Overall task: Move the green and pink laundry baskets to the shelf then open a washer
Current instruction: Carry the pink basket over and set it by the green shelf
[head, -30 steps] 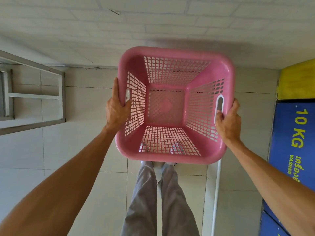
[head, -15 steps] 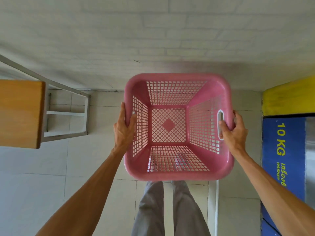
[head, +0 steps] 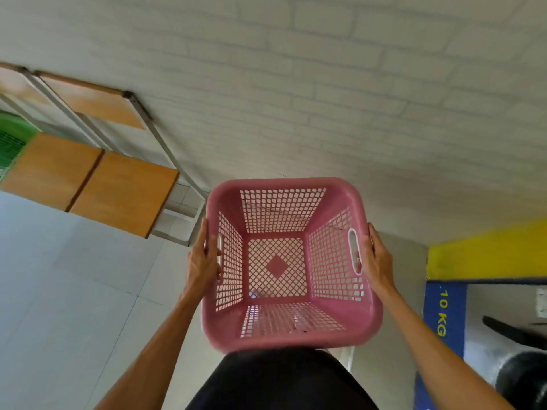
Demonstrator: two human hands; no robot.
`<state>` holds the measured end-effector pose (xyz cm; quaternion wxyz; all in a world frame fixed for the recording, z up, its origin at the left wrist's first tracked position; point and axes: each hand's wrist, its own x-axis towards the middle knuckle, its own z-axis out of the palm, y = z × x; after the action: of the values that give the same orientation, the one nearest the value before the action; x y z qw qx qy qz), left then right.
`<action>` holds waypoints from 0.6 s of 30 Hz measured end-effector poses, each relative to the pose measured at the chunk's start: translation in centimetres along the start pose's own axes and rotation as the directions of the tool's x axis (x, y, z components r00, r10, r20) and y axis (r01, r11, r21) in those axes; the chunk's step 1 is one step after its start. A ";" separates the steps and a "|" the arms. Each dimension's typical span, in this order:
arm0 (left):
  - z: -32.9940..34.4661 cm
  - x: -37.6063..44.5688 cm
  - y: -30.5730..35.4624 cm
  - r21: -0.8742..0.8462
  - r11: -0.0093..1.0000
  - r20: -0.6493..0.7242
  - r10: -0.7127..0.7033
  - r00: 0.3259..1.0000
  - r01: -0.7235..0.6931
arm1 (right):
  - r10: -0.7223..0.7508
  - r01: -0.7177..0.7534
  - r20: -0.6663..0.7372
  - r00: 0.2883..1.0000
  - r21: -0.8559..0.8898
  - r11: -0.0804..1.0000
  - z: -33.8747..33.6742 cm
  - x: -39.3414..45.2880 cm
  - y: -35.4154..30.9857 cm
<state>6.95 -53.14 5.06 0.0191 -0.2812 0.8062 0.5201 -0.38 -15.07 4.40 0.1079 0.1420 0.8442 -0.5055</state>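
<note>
The pink laundry basket [head: 291, 263] is held in the air between both hands, in front of the person's body, open side up toward the camera. It is empty; floor tiles show through its lattice bottom.

The left hand [head: 203, 261] is clamped on the basket's left wall at the handle slot, thumb lying along the rim and fingers wrapped under the edge. The right hand [head: 375, 260] grips the right wall at the opposite handle slot [head: 354, 251]; fingertips show through the slot from the outside. Both forearms extend straight from the lower corners of the view.

The shelf [head: 118, 190], with wooden boards on a pale metal frame, stands to the left of and beyond the left hand, against the white brick wall [head: 296, 99]. The green laundry basket [head: 13, 140] sits on the shelf at its far left end, only partly in view.

The washer [head: 485, 321], blue with yellow "10 KG" lettering, stands just right of the right forearm, its door closed.
</note>
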 end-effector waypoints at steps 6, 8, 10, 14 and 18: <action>-5.1 -3.6 0.2 -0.022 0.996 -0.166 -0.085 0.982 0.083 | -0.056 0.063 0.187 0.981 -0.033 0.997 1.3 -0.2 -5.0; -7.0 -4.8 -0.3 -0.065 0.992 -0.228 -0.118 0.966 0.106 | -0.086 0.102 0.247 0.965 -0.053 0.993 2.5 -0.1 -7.1; -9.0 -6.1 -0.9 -0.079 0.990 -0.288 -0.136 0.948 0.118 | -0.118 0.151 0.316 0.941 -0.083 0.985 4.1 -0.1 -9.2; -13.3 -8.7 -3.3 -0.142 0.979 -0.396 -0.194 0.897 0.149 | -0.201 0.281 0.461 0.864 -0.111 0.953 8.4 -1.0 -13.3; -18.0 -10.4 -6.5 -0.244 0.956 -0.467 -0.261 0.845 0.161 | -0.237 0.331 0.534 0.812 -0.086 0.940 14.2 -3.1 -17.0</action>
<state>23.51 -65.83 11.27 -0.1581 -0.4925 0.6931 0.5020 -2.86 -35.72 12.80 0.2648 -0.1369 0.8369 -0.4591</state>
